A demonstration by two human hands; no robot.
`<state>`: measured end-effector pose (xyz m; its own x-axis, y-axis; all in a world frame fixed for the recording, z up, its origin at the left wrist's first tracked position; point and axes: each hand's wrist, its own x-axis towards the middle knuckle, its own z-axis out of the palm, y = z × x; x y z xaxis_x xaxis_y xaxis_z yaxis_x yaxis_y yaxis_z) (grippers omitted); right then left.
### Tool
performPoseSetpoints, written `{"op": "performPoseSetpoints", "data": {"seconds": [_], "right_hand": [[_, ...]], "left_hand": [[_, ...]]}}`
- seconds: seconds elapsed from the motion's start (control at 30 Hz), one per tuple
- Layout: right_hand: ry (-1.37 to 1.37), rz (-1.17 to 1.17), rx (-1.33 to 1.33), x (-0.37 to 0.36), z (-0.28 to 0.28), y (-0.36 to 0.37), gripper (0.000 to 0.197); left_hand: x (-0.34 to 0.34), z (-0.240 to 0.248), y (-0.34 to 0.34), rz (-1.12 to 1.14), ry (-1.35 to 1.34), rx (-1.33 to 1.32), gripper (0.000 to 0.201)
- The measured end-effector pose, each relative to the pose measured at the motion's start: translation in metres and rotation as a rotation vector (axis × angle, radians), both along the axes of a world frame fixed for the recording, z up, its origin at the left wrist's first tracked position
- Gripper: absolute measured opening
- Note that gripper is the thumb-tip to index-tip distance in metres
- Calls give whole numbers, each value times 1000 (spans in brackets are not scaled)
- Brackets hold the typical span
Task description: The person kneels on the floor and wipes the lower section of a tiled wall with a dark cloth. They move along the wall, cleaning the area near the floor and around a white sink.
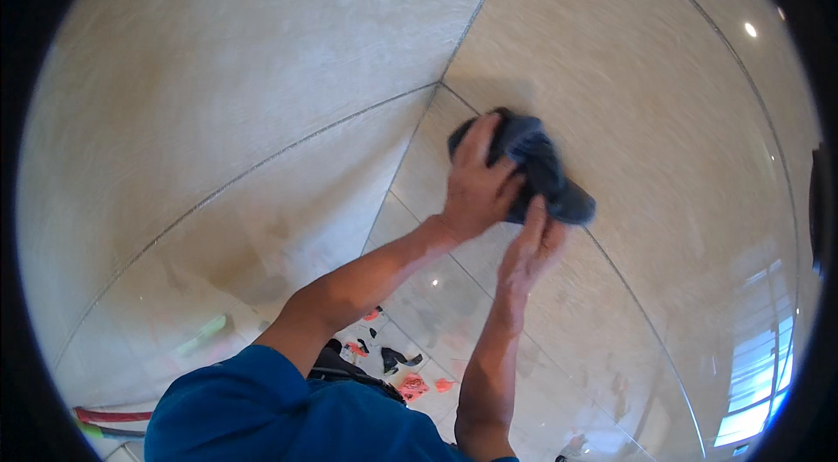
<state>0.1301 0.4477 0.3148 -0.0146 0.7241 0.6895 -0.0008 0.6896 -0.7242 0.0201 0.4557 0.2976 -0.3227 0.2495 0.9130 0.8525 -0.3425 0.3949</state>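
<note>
A bunched dark blue-grey cloth (543, 157) lies against the glossy beige tiled wall (628, 113), just right of the corner where two walls meet. My left hand (476, 187) grips the cloth from its left side, with the fingers laid over it and the thumb side toward its middle. At the cloth's lower end, my right hand (532, 248) has its fingers on the fabric and partly under it; motion blurs the fingertips. Both forearms reach up from the lower edge. A grout line (611, 261) runs down from beneath the cloth.
Scraps of pinkish-red material (413, 387) and black pieces (397, 359) lie on the pale tiled floor below my arms. Red and green strips (113, 416) show at the lower left. A dark object (818, 209) stands at the right rim. Bright window light reflects at the lower right.
</note>
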Motion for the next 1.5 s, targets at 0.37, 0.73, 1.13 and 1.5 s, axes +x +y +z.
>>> {"op": "performPoseSetpoints", "data": {"seconds": [0.37, 0.73, 1.13, 1.5], "right_hand": [[-37, 5, 138, -64, -38, 11, 16], [325, -72, -232, 78, -60, 4, 15], [599, -369, -194, 204, -58, 14, 19], [255, -291, 22, 70, -52, 19, 18]], "left_hand": [[-43, -40, -6, -99, -174, -96, 43], [100, -48, -13, -212, 59, -154, 50], [209, -49, -7, -455, 182, -100, 25], [74, -51, 3, -146, 48, 9, 37]]}}
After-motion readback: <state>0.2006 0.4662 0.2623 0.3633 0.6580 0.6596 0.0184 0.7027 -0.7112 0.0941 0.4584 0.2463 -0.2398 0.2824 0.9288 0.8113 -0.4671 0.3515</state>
